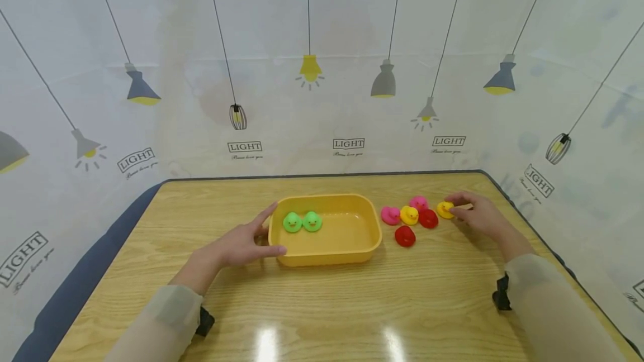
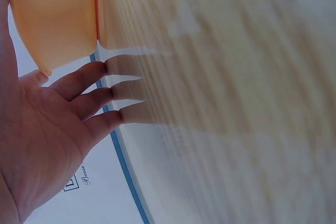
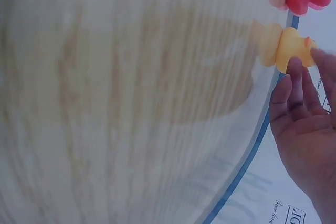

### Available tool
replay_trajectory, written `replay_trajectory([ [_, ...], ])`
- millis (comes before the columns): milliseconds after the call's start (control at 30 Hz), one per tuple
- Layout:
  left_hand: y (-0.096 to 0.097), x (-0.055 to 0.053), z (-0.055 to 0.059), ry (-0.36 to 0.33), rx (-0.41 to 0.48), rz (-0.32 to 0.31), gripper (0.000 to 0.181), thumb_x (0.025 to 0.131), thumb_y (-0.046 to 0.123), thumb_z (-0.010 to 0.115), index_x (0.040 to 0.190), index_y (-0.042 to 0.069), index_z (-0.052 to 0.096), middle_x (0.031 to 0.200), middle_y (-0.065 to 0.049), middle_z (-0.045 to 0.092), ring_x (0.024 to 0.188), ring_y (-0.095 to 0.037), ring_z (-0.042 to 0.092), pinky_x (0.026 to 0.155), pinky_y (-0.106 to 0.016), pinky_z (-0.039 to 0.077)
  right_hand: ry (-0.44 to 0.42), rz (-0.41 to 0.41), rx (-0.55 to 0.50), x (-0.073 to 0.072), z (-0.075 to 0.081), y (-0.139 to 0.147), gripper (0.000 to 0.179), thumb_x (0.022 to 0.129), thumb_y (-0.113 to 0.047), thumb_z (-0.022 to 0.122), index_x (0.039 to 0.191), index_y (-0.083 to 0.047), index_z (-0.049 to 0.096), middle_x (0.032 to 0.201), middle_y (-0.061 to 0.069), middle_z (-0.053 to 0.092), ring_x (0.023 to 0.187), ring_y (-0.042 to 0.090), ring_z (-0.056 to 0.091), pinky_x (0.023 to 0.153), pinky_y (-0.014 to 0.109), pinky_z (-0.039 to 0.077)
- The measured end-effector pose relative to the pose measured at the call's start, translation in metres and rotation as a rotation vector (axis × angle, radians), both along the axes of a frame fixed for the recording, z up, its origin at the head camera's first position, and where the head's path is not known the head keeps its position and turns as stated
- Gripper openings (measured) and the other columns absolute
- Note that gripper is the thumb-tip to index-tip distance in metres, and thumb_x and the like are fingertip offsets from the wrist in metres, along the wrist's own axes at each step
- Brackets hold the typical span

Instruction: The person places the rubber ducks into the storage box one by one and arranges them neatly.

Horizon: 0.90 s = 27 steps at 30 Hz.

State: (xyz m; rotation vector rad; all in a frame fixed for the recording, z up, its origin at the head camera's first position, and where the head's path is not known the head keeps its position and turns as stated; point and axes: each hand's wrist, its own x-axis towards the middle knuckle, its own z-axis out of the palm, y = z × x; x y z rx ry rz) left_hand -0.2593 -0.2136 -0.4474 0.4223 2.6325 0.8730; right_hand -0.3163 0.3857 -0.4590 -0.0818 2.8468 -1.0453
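Head view: pinches yellow duck (image 1: pixel 443 209) in right hand (image 1: pixel 477 217), spreads left hand (image 1: pixel 241 243) wide against tray (image 1: pixel 347 229). Looks early, with two green ducks (image 1: pixel 312 222) inside, five other ducks (image 1: pixel 409 216) beside the pinch.

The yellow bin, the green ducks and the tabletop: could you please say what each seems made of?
Yellow bin: probably plastic, smooth, softly shiny, with rounded corners.
Green ducks: perhaps rubber or vinyl, smooth-looking with rounded bodies.
Tabletop: wood or laminate, showing grain and glossy reflections.

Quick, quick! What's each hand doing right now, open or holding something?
Left hand: open, touching the yellow tray.
Right hand: closed, pinching the rightmost yellow duck.
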Motion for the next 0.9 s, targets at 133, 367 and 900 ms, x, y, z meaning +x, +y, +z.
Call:
replay_trajectory([
  [133, -0.001, 0.0, -0.001, 0.002, 0.002, -0.005, 0.118, 0.09, 0.078, 0.074, 0.176, 0.047, -0.001, 0.165, -0.012, 0.058, 0.155, -0.047, 0.049, 0.122, -0.071, 0.04, -0.036, -0.001, -0.009, -0.001, 0.0, 0.001, 0.054, 0.108, -0.034, 0.073, 0.151, -0.007, 0.058, 0.153, 0.027, 0.056, 0.108, 0.033, 0.066, 0.083, 0.03, 0.058],
  [367, -0.001, -0.002, -0.002, -0.006, -0.004, 0.007, 0.118, 0.089, 0.081, 0.073, 0.175, 0.049, 0.0, 0.165, -0.012, 0.058, 0.158, -0.047, 0.045, 0.127, -0.072, 0.033, -0.001, -0.003, 0.017, -0.001, 0.001, -0.003, 0.046, 0.108, -0.029, 0.073, 0.144, -0.004, 0.061, 0.146, 0.03, 0.058, 0.101, 0.032, 0.066, 0.08, 0.031, 0.058],
  [900, -0.001, -0.001, -0.001, -0.012, -0.006, 0.007, 0.118, 0.089, 0.081, 0.073, 0.175, 0.049, 0.0, 0.165, -0.014, 0.057, 0.157, -0.048, 0.046, 0.125, -0.072, 0.035, 0.107, 0.029, 0.033, 0.021, 0.011, -0.003, 0.046, 0.108, -0.034, 0.073, 0.145, -0.008, 0.063, 0.142, 0.025, 0.062, 0.096, 0.027, 0.062, 0.076, 0.028, 0.055],
])
